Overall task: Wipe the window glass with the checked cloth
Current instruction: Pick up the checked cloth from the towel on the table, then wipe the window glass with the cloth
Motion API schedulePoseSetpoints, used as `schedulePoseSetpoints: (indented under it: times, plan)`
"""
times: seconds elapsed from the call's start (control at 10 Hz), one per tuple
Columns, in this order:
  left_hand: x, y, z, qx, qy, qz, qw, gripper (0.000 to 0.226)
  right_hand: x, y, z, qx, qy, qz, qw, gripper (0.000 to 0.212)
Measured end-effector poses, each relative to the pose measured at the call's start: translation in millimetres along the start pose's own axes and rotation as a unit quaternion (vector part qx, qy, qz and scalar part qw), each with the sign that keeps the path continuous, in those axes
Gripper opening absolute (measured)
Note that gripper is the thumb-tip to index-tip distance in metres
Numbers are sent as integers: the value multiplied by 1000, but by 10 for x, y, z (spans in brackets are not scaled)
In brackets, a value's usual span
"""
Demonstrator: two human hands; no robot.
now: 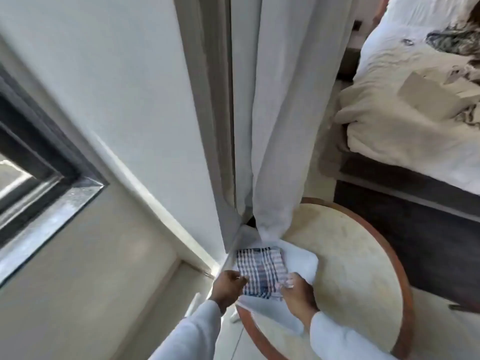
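The left hand (228,284), fingers curled, pinches the near left edge of a folded checked cloth (261,271). The right hand (298,294) pinches the cloth's near right corner in the same way. Both sleeves are pale.

The checked cloth lies flat on a folded white cloth (301,262), and the two make a small stack. The stack sits at the left edge of a round table (363,255) with a pale top and a wooden rim. Part of the white cloth seems to hang over that rim on the near left.

The foot of a long white curtain (272,126) rests on the far side of the stack. A dark-framed window (39,157) is to the left and an unmade bed (415,120) to the right.

The main risk is the stack's place so near the rim. A pull toward the body could drag the white cloth along and tip both pieces to the floor. Lifting by the near edge alone could let the folds fall open. The curtain hem could also catch and be dragged.
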State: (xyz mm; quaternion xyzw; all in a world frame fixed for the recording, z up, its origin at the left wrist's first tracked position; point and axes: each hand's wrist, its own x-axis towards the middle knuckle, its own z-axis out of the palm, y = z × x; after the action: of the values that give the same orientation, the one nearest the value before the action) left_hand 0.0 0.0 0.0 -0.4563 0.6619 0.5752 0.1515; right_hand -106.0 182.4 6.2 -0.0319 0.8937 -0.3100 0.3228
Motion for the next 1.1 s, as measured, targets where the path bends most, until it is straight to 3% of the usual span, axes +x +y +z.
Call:
schedulePoseSetpoints:
  times: [0.1,0.2,0.3,0.4,0.6,0.7,0.8,0.9,1.0,1.1]
  plan:
    - [451,33,126,129,93,24,987,43,424,31,249,-26,29,-4,999,48]
    - [592,132,170,161,124,-11,979,50,633,-37,408,-50,73,12,996,61]
    - [616,160,237,185,113,-12,976,26,720,-27,525,-81,75,18,994,45]
    - [496,260,215,195,102,-15,975,17,667,-93,510,0,59,15,998,22]
    - [-180,501,-376,185,138,23,973,47,97,-516,367,107,52,-90,989,7]
    - [-724,643,-984,158,160,46,973,50,-328,-957,324,152,3,-141,978,11]
    - [-1525,849,-1687,137,264,95,950,53,-842,-1803,384,187,91,-324,923,35]
    - [-2492,1139,-2446,107,391,155,901,52,-1293,-3171,386,16,329,-570,752,40]
    - [-3500,1482,-3188,69,477,252,839,45,-2324,-4169,187,137,242,-633,722,42]
    - [-4481,1798,-3886,-18,524,349,777,28,-3655,-4946,-290,445,-276,-409,747,57]
